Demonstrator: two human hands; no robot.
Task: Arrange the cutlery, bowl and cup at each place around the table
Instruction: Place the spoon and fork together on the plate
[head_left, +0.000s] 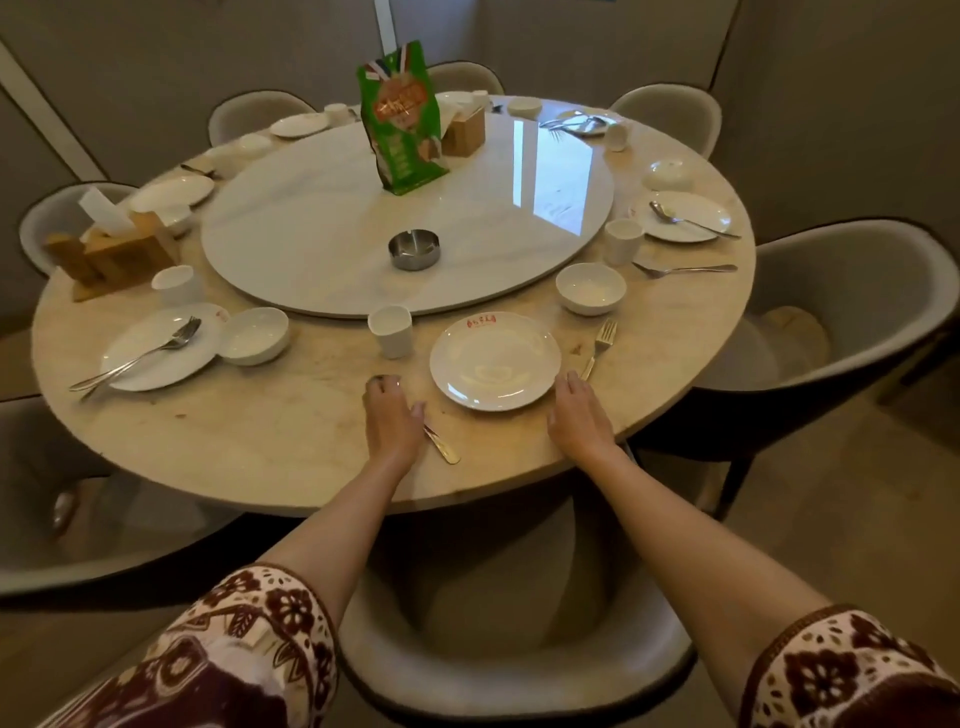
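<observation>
A white plate (495, 361) with red lettering lies at the near place on the round table (260, 441). My left hand (390, 415) rests flat to its left, covering most of a metal spoon (444, 448); only the handle shows. My right hand (576, 415) lies flat at the plate's right edge, over the handle end of a fork (601, 340). A white cup (390, 331) stands behind the plate to the left. A white bowl (590, 288) sits further back on the right.
A white turntable (311, 234) carries a metal ashtray (414, 249), a green bag (402, 119) and a wooden box. Other places hold plates, bowls, cups and cutlery. A wooden tissue holder (111, 249) stands at left. Padded chairs ring the table; one (509, 670) is right below me.
</observation>
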